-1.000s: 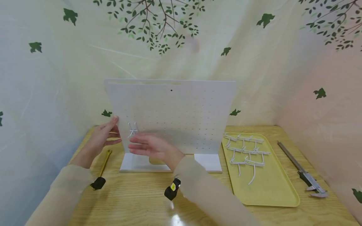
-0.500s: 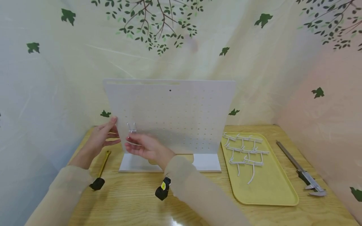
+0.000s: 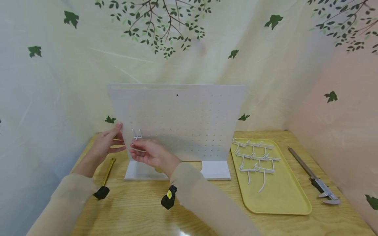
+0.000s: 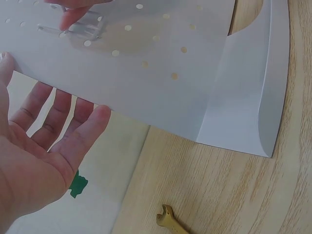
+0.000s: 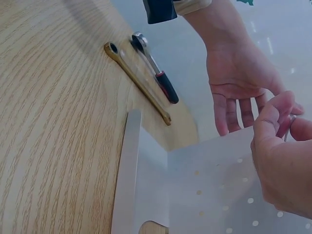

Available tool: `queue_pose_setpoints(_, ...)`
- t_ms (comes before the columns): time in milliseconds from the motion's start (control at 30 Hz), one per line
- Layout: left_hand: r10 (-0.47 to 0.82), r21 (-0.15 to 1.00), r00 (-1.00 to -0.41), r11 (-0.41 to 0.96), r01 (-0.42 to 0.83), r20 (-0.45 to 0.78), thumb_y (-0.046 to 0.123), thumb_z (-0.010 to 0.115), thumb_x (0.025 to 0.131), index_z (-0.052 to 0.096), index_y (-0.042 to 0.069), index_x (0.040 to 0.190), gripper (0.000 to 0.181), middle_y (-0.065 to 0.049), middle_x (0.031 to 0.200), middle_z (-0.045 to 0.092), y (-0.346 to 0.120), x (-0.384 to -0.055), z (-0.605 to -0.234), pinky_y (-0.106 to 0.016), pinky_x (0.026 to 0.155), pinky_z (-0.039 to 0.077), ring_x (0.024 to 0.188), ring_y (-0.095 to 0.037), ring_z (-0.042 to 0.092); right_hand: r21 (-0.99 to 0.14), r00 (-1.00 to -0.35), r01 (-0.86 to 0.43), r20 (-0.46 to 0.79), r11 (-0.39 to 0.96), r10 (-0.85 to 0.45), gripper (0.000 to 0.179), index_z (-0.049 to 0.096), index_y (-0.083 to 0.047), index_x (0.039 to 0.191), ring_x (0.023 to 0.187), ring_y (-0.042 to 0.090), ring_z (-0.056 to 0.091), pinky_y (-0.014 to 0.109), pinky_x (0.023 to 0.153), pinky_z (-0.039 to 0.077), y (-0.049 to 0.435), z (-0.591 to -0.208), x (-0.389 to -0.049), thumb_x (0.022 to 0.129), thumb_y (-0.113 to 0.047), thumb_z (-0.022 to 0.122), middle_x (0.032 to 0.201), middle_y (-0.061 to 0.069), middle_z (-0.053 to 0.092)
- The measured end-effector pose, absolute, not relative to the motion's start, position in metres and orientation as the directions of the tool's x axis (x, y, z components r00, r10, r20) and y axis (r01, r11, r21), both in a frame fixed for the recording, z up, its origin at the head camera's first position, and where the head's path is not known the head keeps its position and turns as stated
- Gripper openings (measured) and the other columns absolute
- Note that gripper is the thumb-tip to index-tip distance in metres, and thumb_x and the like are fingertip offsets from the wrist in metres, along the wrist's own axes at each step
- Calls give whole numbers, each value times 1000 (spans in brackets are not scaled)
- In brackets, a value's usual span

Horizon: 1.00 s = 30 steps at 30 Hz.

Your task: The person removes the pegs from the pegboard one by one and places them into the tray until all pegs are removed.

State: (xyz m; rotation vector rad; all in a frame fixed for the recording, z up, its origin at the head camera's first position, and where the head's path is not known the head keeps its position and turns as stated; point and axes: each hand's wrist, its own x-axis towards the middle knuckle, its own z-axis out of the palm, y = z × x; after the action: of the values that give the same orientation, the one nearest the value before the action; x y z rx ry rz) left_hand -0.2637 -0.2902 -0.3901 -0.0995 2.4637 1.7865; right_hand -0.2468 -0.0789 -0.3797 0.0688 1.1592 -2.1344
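A white pegboard (image 3: 177,111) stands upright on its white base (image 3: 216,170). My left hand (image 3: 103,144) grips its left edge, with the thumb at the front and the fingers reaching behind, as the left wrist view shows. Low on the board's left side, a white wire pegboard hook (image 3: 137,135) lies against the holes. My right hand (image 3: 155,155) pinches this hook by its curved prong between thumb and fingers. In the left wrist view the hook (image 4: 92,31) is against the board face; whether its ends sit inside holes is hidden.
Right of the board, a yellow tray (image 3: 280,200) carries several white wire hooks (image 3: 260,158). A caliper (image 3: 317,182) lies beyond it. At left is a gold wrench (image 3: 110,170); the right wrist view also shows a ratchet (image 5: 156,66) beside it.
My right hand has shifted slightly left and its straighter fingers have closed in a pinch on the hook's prong. The left hand stays at the board's edge.
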Motion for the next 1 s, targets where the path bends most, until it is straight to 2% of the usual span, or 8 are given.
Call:
queue_pose_setpoints(233, 15, 945, -993, 310, -105, -115, 73, 43, 95, 52, -5, 136, 88, -17, 119, 59, -291, -264, -390, -37, 83, 60, 96, -18, 66, -723, -751, 597, -350, -348, -560, 30, 60, 2, 131, 82, 17, 64, 25, 70, 56, -78, -381, -247, 103, -10, 60, 107, 11, 65)
queue_pose_setpoints(700, 17, 933, -993, 345, -104, -116, 74, 39, 95, 48, -3, 141, 91, -24, 130, 54, -289, -263, -391, -39, 86, 59, 105, -26, 63, -762, -751, 569, -329, -308, -573, 32, 60, 2, 131, 76, 16, 64, 25, 69, 56, -75, -379, -245, 103, -12, 61, 101, 9, 66)
queue_pose_setpoints(1000, 5, 933, -994, 345, -99, -108, 75, 41, 95, 51, -4, 137, 89, -24, 128, 55, -288, -264, -392, -40, 85, 59, 101, -23, 65, -862, -779, 453, -257, -229, -572, 35, 57, 4, 136, 70, 12, 63, 23, 63, 56, -55, -373, -241, 102, -6, 59, 98, 8, 65)
